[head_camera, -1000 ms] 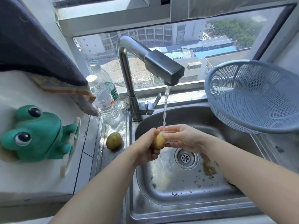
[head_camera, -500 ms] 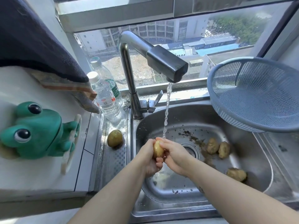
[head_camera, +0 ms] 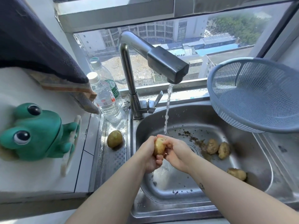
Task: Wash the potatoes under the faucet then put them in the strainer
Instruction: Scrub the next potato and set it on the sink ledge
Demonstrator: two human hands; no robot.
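Held potato (head_camera: 159, 146): over the sink (head_camera: 178, 183) basin, between both hands, long axis nearly upright in the view, top end at the foot of the water stream (head_camera: 167, 110)
Left hand (head_camera: 149, 156): fingers curled round the potato's left side and underside, bearing it
Right hand (head_camera: 175, 151): thumb and fingers wrapped over its right face, probably rubbing
Faucet (head_camera: 168, 63): running, spout above and behind the grip
Strainer (head_camera: 258, 97): tilted at the sink's right edge, to the right of the grip and farther back; no potato shows in it
Nearer hand: the right, so the carry across likely falls to it
Waiting: three muddy potatoes (head_camera: 224, 150) right of the drain; lone potato (head_camera: 114, 138) on the ledge left of the sink
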